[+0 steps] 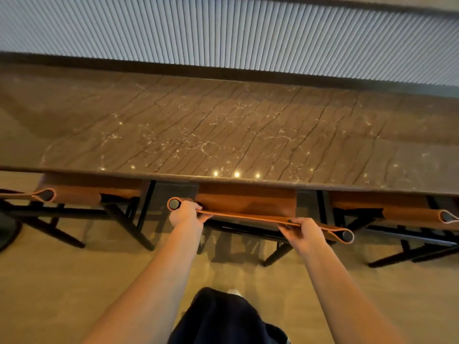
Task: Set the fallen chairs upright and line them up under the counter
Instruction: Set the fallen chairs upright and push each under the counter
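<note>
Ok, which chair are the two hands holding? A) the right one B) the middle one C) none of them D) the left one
B: the left hand and right hand both grip the middle chair by the top edge of its back; the left chair and right chair are untouched.

Ribbed pale panel (248, 33) ran across the top of the view, with a dark strip (173, 68) along its lower edge. Tan floor (62, 281), faintly streaked. Dark rounded shape (7, 232) lay on the floor's left edge, cut off; identity unclear.
</note>
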Tool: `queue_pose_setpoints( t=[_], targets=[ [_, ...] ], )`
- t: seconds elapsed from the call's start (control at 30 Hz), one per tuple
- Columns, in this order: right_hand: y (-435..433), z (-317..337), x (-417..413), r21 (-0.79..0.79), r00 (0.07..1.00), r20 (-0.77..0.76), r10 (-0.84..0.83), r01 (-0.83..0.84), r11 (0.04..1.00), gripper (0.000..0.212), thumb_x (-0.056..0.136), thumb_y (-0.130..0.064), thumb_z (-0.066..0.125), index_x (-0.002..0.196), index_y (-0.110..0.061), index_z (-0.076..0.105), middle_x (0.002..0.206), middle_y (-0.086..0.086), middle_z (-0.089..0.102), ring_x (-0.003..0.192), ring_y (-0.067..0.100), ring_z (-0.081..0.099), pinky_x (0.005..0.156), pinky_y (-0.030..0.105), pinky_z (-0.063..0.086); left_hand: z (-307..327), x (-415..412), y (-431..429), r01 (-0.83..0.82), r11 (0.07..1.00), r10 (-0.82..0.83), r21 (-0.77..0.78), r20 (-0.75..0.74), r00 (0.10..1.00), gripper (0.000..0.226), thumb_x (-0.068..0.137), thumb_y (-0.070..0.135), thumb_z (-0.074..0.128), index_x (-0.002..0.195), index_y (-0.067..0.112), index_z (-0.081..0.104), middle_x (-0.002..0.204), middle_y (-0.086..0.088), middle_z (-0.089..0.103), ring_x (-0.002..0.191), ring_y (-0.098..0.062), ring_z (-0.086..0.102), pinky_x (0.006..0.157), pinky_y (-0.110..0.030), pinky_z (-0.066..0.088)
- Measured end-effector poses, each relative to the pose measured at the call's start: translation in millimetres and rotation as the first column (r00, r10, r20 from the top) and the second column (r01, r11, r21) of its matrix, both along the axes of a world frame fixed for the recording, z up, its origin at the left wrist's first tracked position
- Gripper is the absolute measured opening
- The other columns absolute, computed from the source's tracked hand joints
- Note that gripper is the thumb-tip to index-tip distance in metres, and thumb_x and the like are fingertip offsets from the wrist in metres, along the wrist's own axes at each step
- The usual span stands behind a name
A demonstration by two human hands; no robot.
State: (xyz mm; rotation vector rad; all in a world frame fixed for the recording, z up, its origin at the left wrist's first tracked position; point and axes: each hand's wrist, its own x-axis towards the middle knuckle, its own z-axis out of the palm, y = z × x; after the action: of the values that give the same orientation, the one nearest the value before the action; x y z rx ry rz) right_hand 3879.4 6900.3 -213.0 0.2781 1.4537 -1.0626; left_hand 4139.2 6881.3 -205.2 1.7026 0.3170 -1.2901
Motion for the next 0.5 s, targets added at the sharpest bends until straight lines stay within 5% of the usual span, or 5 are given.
queue_pose_setpoints(
  t=[0.13,0.33,0.4,0.5],
  targets=[
    [1,-5,0,-0.029,1.000,-0.005,0.005,-0.005,1.000,0.026,0.093,0.011,0.038,0.113,0.000,0.049,0.109,0.024,0.055,0.087,0.043,0.057,0.052,0.054,0.054,1,4,4,-0.001,1.000,0.001,-0.006,-0.003,1.000,0.041,0.078,-0.022,0.051,0.111,0.002,0.052,0.109,-0.028,0.060,0.085,-0.044,0.063,0.063,-0.051,0.057],
    [-4,-5,23,-0.047,0.997,0.038,0.065,-0.063,0.997,0.025,0.093,0.011,0.039,0.108,-0.006,0.049,0.117,0.022,0.056,0.110,0.045,0.056,0.080,0.059,0.052,1,30,12,-0.064,0.998,0.064,-0.011,-0.006,0.998,0.055,0.078,-0.023,0.050,0.127,0.003,0.048,0.111,-0.027,0.058,0.084,-0.043,0.060,0.071,-0.055,0.056],
    [-8,-3,31,-0.069,0.995,0.030,0.099,-0.097,0.993,0.026,0.093,0.011,0.040,0.109,-0.006,0.050,0.118,0.021,0.057,0.104,0.043,0.059,0.071,0.057,0.055,0,41,13,-0.083,0.996,0.083,-0.013,-0.012,0.996,0.054,0.079,-0.022,0.051,0.125,0.006,0.049,0.110,-0.025,0.057,0.087,-0.043,0.060,0.074,-0.056,0.056],
    [-22,4,40,-0.077,0.988,0.034,0.147,-0.144,0.986,0.026,0.093,0.011,0.042,0.110,-0.007,0.052,0.117,0.020,0.056,0.095,0.040,0.060,0.063,0.053,0.056,3,47,9,-0.091,0.996,0.091,0.013,-0.017,0.996,0.029,0.080,-0.020,0.053,0.095,0.005,0.052,0.097,-0.024,0.058,0.089,-0.043,0.063,0.077,-0.055,0.056]
  ],
)
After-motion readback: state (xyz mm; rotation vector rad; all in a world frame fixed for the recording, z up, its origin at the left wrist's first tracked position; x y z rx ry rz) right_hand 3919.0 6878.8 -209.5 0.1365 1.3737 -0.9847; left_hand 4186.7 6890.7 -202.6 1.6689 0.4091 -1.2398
